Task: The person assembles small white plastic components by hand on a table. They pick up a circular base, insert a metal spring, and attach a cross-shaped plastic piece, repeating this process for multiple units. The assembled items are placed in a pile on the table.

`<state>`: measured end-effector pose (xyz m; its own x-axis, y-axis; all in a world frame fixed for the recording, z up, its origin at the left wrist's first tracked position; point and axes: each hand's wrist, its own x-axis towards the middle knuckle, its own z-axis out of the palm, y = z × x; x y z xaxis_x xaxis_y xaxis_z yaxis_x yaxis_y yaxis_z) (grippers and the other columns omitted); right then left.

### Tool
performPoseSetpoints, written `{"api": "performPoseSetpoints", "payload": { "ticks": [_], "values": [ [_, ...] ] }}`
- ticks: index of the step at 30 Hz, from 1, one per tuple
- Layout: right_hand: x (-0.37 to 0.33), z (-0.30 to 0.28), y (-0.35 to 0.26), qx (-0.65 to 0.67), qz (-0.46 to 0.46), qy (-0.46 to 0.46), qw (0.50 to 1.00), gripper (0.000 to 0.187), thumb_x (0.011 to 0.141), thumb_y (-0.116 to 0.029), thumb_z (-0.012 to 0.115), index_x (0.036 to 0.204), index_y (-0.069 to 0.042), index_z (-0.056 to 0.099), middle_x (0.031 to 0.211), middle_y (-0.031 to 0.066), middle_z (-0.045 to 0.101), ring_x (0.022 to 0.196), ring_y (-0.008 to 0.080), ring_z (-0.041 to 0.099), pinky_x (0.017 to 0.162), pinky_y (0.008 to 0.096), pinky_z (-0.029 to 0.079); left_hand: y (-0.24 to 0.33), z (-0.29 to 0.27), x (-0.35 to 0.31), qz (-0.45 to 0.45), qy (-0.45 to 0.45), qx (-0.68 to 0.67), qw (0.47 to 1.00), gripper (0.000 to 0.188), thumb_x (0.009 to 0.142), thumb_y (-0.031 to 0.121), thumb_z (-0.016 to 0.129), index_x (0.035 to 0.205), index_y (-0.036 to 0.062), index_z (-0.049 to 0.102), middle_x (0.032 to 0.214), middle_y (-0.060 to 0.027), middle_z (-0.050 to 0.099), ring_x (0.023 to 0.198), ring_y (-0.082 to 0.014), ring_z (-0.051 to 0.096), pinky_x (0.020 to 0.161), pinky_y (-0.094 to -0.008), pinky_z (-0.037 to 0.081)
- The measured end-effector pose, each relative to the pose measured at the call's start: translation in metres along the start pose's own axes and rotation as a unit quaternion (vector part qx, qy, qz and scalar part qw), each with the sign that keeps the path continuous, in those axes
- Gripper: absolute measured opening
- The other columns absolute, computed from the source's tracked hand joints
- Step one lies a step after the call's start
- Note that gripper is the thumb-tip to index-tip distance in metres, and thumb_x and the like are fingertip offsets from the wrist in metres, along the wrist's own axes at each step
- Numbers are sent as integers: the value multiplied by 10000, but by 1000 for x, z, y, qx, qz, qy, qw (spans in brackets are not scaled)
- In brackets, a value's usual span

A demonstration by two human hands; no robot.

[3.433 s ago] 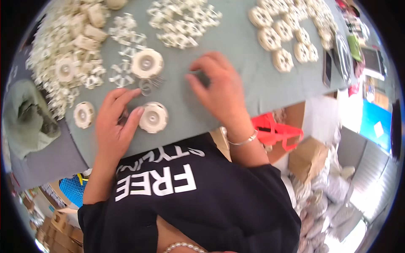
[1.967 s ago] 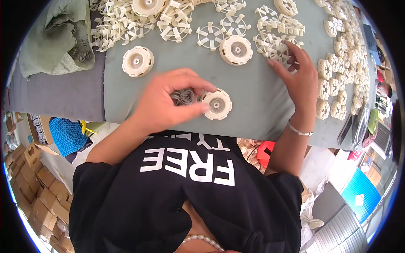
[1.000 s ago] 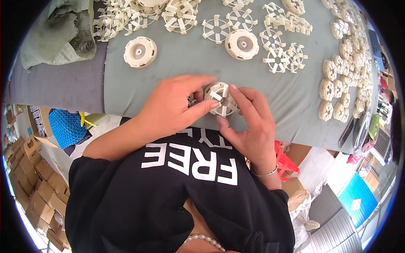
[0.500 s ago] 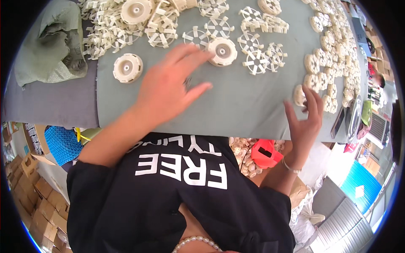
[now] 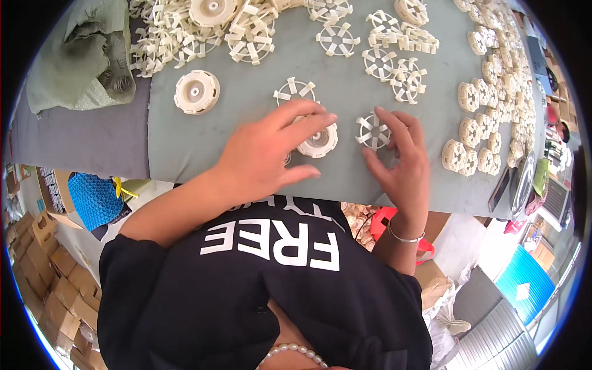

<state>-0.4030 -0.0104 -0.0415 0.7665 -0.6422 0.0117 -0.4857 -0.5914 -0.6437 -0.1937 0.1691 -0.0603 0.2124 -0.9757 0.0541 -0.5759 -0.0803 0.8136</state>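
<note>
My left hand (image 5: 262, 151) reaches over the table with its fingers stretched and thumb apart. Its fingertips rest over the far left side of a round cream plastic disc (image 5: 320, 147) with a notched rim and a hollow centre. To the disc's right, my right hand (image 5: 401, 154) has a flat, spoked plastic ring (image 5: 374, 132) between thumb and fingers, low over the table. Just beyond my left hand lies a similar spoked ring (image 5: 295, 91). Part of another piece peeks out beneath that hand, mostly hidden.
A heap of spoked rings (image 5: 176, 34) lies at the far left, near a single disc (image 5: 196, 92) and a grey-green sack (image 5: 80, 61). Rows of assembled discs (image 5: 470, 131) fill the right side. A phone (image 5: 499, 189) lies by the near right edge.
The disc under my left hand has come nearer. My right hand has left an assembled disc at the right rows, moved left and taken hold of a spoked ring.
</note>
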Motion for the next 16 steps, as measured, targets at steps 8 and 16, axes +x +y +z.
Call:
{"api": "performPoseSetpoints", "payload": {
  "ticks": [8,16],
  "values": [
    [1,13,-20,-43,-140,50,988,784,695,-283,957,1404,-89,683,1365,107,622,1058,300,628,931,439,523,-16,-29,10,-27,47,-71,996,611,870,158,838,1454,125,661,1445,-99,633,1129,-239,695,892,-371,577],
    [15,43,-30,-80,-196,4,977,835,663,-381,934,1419,-133,680,1374,115,635,1273,341,572,1118,486,371,-21,-34,18,-70,44,123,989,548,911,191,804,1436,159,648,1387,-89,623,1034,-300,726,849,-391,595]
  ]
}}
